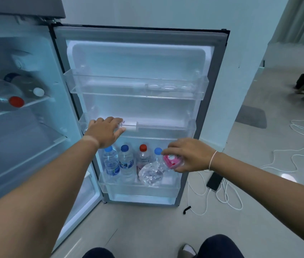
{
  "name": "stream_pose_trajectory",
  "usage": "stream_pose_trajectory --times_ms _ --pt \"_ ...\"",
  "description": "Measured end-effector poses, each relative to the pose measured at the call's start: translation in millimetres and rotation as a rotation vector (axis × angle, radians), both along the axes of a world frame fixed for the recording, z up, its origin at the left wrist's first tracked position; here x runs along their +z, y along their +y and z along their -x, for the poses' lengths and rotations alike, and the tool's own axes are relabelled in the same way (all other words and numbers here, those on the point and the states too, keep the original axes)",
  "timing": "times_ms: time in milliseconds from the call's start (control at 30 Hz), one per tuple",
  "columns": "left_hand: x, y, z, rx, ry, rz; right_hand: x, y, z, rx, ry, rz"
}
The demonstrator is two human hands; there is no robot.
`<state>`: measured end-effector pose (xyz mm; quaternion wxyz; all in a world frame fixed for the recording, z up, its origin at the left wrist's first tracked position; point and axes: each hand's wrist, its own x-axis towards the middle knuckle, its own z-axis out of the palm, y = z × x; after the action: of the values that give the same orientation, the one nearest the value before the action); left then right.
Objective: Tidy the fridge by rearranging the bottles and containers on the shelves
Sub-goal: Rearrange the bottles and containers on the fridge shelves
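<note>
1. Right now the right hand [188, 155] grips a bottle [158, 169] by its pink-labelled top end, fingers curled round it; the bottle tilts with its clear base pointing toward 8 o'clock, down into the bottom door bin [140, 189].
2. Over at 10 o'clock from that hand, the left hand [103, 132] reaches into the middle door bin [192, 127], thumb and fingers closing on the end of a white tube [130, 125] that lies on its side along the bin, pointing toward 3 o'clock.
3. Standing upright in the bottom bin, at 9 o'clock of the tilted bottle, are four bottles in a row: a light-blue cap [108, 148], a dark-blue cap [125, 148], a red cap [143, 147] and another blue cap [158, 151], the last just beside the right fingers.
4. Above, at 12 o'clock, the top door bin [136, 84] shows only its clear moulded tray.
5. Inside the fridge, at 9 o'clock of the door, two large bottles lie on a shelf [41, 100], caps facing outward: one red-capped [4, 97], one white-capped [34, 88], side by side.
6. On the floor at 3 o'clock of the door lie white cables [227, 200] and a dark phone [214, 181].
</note>
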<state>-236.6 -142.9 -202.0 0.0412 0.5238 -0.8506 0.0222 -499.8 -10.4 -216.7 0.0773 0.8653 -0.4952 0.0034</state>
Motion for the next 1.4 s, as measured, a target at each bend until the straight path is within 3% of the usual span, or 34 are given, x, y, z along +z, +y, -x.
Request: stream_pose_trajectory --times_ms 267,567,867,1167,1400 --pt "-3.7 -1.4 0.5 -0.005 0.036 0.024 -59.2 -19.5 -0.7 -0.302 0.259 -0.316" --pt "-7.1 -7.0 2.4 -0.003 0.048 0.059 -113.0 -64.5 6.4 -0.637 0.143 -0.381" --pt "-8.0 -7.6 6.0 0.008 0.059 0.067 -153.1 -100.8 4.3 -0.65 0.174 -0.33" --pt "-10.4 -8.6 7.1 0.019 0.036 0.091 -195.9 -104.3 0.7 -0.686 0.014 -0.282" --pt "-10.0 -9.5 6.2 0.013 0.035 0.083 -192.2 -99.5 0.5 -0.723 -0.165 -0.306"
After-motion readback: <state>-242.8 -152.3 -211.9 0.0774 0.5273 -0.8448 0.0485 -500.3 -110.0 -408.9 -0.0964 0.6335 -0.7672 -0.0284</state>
